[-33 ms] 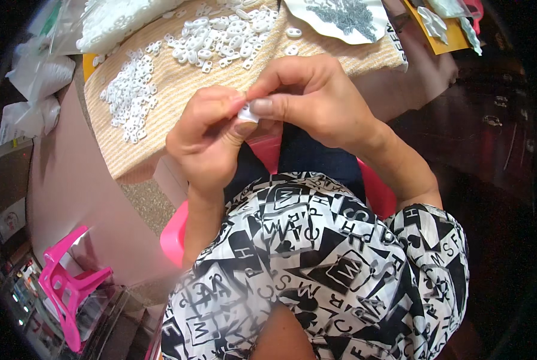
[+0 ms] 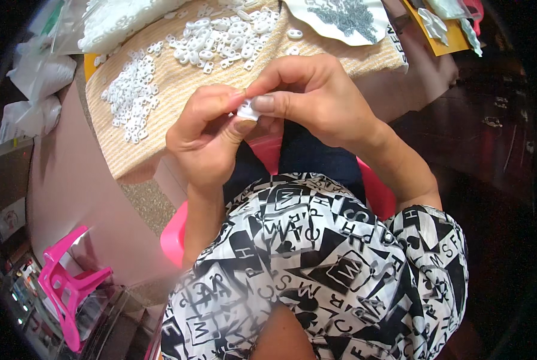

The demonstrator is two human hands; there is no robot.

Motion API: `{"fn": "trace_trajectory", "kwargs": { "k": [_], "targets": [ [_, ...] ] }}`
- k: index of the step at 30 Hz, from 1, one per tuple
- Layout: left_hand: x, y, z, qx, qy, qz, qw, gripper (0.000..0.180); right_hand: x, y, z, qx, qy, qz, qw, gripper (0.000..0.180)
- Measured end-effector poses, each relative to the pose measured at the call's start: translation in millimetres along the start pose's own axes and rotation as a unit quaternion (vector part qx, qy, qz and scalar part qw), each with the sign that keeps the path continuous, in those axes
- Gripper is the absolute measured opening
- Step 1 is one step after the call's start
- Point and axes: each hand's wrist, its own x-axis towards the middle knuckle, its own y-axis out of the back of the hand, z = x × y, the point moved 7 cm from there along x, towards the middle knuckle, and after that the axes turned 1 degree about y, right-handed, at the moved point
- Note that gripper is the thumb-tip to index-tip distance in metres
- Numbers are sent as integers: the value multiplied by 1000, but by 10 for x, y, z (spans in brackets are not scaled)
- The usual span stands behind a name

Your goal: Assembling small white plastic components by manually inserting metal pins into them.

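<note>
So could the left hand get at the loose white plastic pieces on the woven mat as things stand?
Probably yes: the pieces lie uncovered just beyond the left hand, but it first must let go of the small white part it pinches with the right hand.

L hand (image 2: 211, 135), R hand (image 2: 316, 99) raised together, fingertips pinched (probably touching).

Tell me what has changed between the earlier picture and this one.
Nothing visibly changed. Both hands, left hand and right hand, pinch the same small white plastic piece between their fingers, as before, and the loose white pieces lie as they did on the woven mat.
</note>
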Motion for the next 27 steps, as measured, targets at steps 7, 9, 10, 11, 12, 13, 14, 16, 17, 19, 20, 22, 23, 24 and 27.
{"fn": "trace_trajectory", "kwargs": {
  "k": [7, 9, 10, 11, 12, 13, 14, 16, 17, 19, 20, 22, 23, 24, 27],
  "targets": [
    [18, 9, -55, -58, 69, 24, 996, 37, 51, 90, 17, 19, -17, 14, 1000, 11],
    [30, 29, -101, -54, 93, 27, 994, 39, 68, 88, 24, 23, -23, 5, 999, 11],
    [42, 36, -101, -55, 90, 27, 994, 39, 84, 97, 20, 17, -19, 10, 1000, 10],
    [57, 43, -103, -55, 89, 28, 994, 37, 100, 108, 9, 9, -14, 15, 1000, 10],
    [72, 50, -101, -56, 86, 29, 994, 36, 112, 115, -11, 4, -10, 15, 1000, 10],
    [80, 49, -106, -61, 78, 26, 995, 36, 117, 145, -1, 13, -27, 21, 999, 12],
    [56, 78, -157, -53, 111, 41, 992, 34, 122, 170, 5, 22, -44, 28, 998, 13],
    [12, 150, -183, -29, 154, 60, 986, 31, 147, 216, -15, 22, -50, 46, 997, 13],
    [-7, 177, -201, -29, 162, 71, 984, 31, 189, 274, -33, 27, -47, 54, 997, 13],
    [-38, 240, -231, -22, 161, 83, 983, 28, 333, 480, -190, -21, 16, 106, 994, 16],
    [-60, 271, -240, -31, 163, 92, 982, 27, 409, 587, -349, -87, 36, 119, 988, 18],
    [-62, 302, -235, -34, 173, 117, 977, 24, 734, 861, -654, -114, 147, 132, 974, 20],
    [-50, 300, -207, -32, 171, 119, 978, 24, 940, 1056, -760, -135, 182, 168, 959, 17],
    [-37, 291, -212, -20, 176, 122, 977, 23, 1245, 1358, -786, -116, 283, 187, 934, 15],
    [19, 281, -229, 40, 176, 127, 975, 22, 1780, 2201, -1130, -222, 236, 224, 919, 7]
  ]
}}
